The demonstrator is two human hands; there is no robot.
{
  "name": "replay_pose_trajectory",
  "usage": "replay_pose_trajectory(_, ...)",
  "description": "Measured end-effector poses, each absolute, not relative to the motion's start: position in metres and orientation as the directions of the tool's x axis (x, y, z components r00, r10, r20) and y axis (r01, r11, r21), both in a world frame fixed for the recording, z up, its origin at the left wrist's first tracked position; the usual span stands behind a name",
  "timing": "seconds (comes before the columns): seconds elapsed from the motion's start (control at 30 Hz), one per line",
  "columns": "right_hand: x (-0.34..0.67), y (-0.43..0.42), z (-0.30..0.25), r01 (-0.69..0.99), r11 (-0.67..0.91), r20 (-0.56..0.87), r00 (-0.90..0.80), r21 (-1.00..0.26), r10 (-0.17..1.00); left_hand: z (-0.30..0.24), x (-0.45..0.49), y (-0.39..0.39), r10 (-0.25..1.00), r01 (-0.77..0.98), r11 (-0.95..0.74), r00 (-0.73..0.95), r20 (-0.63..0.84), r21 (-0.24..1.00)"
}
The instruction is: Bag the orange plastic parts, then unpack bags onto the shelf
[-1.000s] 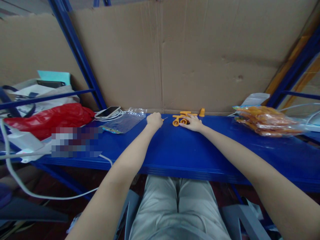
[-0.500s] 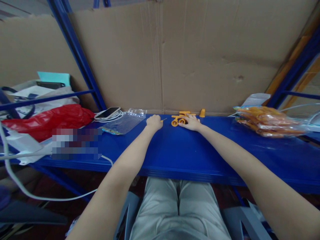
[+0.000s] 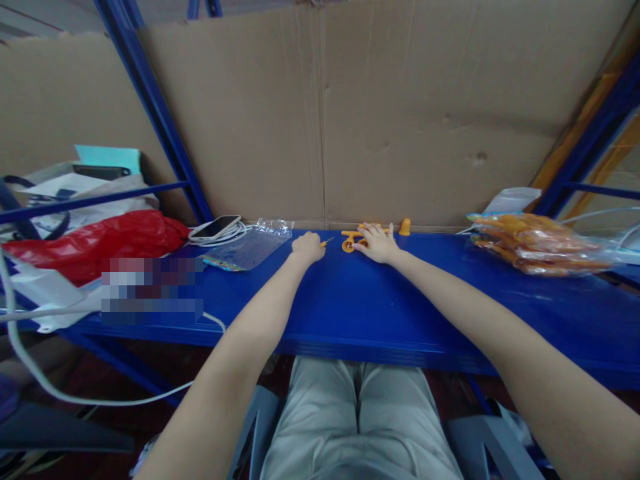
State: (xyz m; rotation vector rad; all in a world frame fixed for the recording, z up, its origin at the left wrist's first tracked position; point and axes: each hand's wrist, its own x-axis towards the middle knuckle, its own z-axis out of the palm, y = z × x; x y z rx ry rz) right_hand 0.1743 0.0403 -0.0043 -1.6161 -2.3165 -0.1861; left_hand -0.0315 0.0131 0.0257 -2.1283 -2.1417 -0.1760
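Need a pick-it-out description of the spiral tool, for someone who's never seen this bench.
Near the back edge of the blue tabletop, below the cardboard wall, find the left hand, closed in a fist. The spiral tool pokes out on its right, orange handle mostly hidden. Its thin corkscrew-like shaft sets it apart from the round-ended orange pieces at the right hand.

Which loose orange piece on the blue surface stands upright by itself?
The cone-like piece, right of the right hand. The left hand grips the spiral-tipped piece; the remaining orange pieces lie by or under the right hand.
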Motion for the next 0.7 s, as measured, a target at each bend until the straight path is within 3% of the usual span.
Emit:
replay_pose_trajectory(0.3,0.170,0.045,0.000,0.948,0.315,0.454,-0.261,-0.047,0.852,0.024,-0.033,0.015,0.986,1.000,0.013,-0.012,0.169,-0.006)
replay_pose_trajectory(0.43,0.198,0.055,0.019,0.977,0.195,0.551,-0.118,-0.083,0.826,0.022,-0.034,0.016,0.988,1.000,0.007,-0.009,0.157,0.009)
replay_pose_trajectory(0.5,0.218,0.063,0.024,0.984,0.102,0.522,-0.013,-0.143,0.853,0.022,-0.034,0.016,0.988,1.000,0.006,-0.008,0.154,0.017)
replay_pose_trajectory(0.63,0.254,0.083,0.016,0.940,-0.076,0.335,0.193,-0.333,0.922,0.021,-0.035,0.017,0.988,1.000,0.005,-0.009,0.155,0.026)
replay_pose_trajectory(0.7,0.264,0.089,0.007,0.925,-0.126,0.288,0.237,-0.358,0.928,0.020,-0.036,0.018,0.987,1.000,0.002,-0.007,0.160,0.027)
